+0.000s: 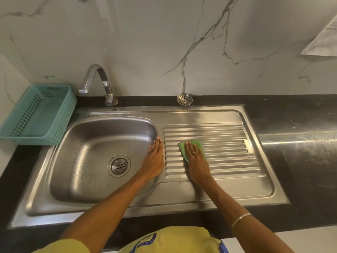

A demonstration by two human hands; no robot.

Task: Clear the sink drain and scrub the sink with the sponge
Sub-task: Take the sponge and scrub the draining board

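Right of centre in the head view, the right hand (196, 154) presses flat, fingers straight, on the green sponge (193, 146), which lies on the ribbed draining board (228, 152) of the sink (82, 179). Its long axis runs up-frame, across the ribs. Just left, the left hand (155, 157) rests released, fingers straight, on the ridge between basin and board. The drain (119, 166), lower left of the sponge, looks open; its strainer (184, 99) sits on the black counter (291, 115) at upper centre. Scrubbing the basin would likely mean carrying the sponge leftward past the left hand.
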